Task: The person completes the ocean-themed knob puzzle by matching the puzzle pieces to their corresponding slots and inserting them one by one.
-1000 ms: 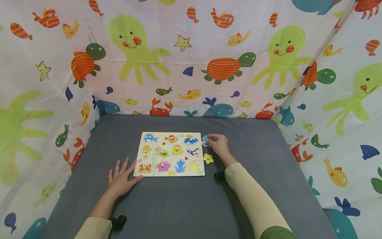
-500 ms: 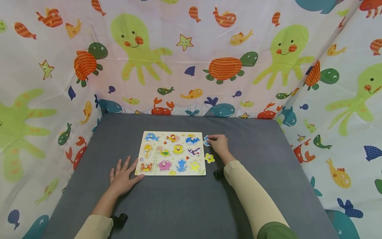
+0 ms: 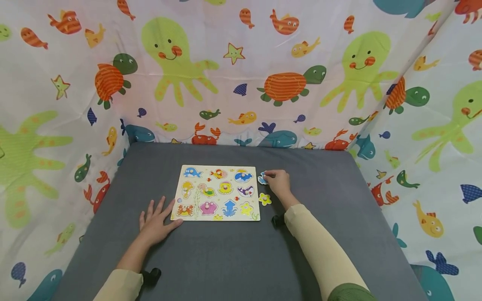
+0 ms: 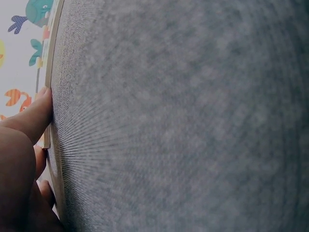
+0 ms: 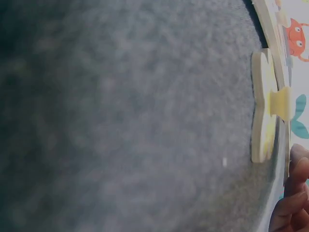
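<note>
A wooden peg puzzle board [image 3: 216, 201] with sea-animal pieces lies on the grey surface. My left hand [image 3: 155, 228] rests at its lower left corner, fingers spread, with the thumb along the front edge. In the left wrist view the thumb [image 4: 36, 113] touches the board's edge. Beyond the board's right edge my right hand [image 3: 280, 184] pinches a blue puzzle piece [image 3: 262, 179], partly hidden by the fingers. A yellow star puzzle piece [image 3: 265, 199] lies just below that hand; in the right wrist view its yellow knob [image 5: 281, 103] stands out.
The grey padded surface [image 3: 226, 259] extends around the board. A curtain [image 3: 233, 83] printed with sea animals encloses the back and both sides. A black wrist-worn device [image 3: 151, 277] shows at the left wrist, another black device [image 3: 278, 221] at the right.
My right hand has shifted very slightly right with the blue piece, which looks a little turned. The left hand keeps its place on the board, and the head view has drifted slightly.
</note>
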### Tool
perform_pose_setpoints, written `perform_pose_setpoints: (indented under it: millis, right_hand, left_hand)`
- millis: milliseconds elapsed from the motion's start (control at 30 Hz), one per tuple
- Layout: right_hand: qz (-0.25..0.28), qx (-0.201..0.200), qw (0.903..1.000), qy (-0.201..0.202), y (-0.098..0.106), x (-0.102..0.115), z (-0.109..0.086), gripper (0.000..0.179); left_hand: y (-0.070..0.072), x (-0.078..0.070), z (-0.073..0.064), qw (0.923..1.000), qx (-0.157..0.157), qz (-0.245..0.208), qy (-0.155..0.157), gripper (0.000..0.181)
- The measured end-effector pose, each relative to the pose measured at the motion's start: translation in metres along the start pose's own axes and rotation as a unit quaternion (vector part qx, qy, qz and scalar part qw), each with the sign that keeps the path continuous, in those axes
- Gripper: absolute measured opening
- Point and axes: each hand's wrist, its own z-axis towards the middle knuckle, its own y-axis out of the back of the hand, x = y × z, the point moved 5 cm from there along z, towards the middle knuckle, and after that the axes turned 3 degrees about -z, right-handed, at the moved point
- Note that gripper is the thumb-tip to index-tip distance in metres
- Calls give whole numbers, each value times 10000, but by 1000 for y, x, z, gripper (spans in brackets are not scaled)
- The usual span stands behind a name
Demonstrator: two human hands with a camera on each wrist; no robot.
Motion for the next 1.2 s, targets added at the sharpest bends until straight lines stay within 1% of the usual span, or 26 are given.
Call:
perform_pose_setpoints:
  millis: [100,167,333,467,600,800,1000,1200]
  right_hand:
    - [9,1,10000,-35,2,-2,-2,21]
    - [11,-9,10000,11,3,-2,-4,21]
    - [103,-11,9996,263,5,4,-14,19]
    - [224,49,9989,412,6,13,-23,19]
    - [319,214,9979,516,4,23,-35,19]
    - [208,354,9956,841,0,40,-53,17]
    - [337,486,9920,1115,-4,55,-69,15]
    - [245,790,9883,1281,-14,70,-86,13]
  left_hand:
    - [-2,0,-1,10000,-25,-42,-36,90]
    - [-3,1,-2,10000,-22,-46,-39,90]
    - [-5,4,-5,10000,25,-50,32,91]
    - [-5,4,-4,9999,5,-94,68,91]
    - [-5,3,-2,9999,30,-55,82,92]
    - [-3,4,-1,10000,-10,-4,50,92]
    - [-4,4,1,10000,-2,2,49,93]
    - [-2,1,1,10000,8,-25,27,92]
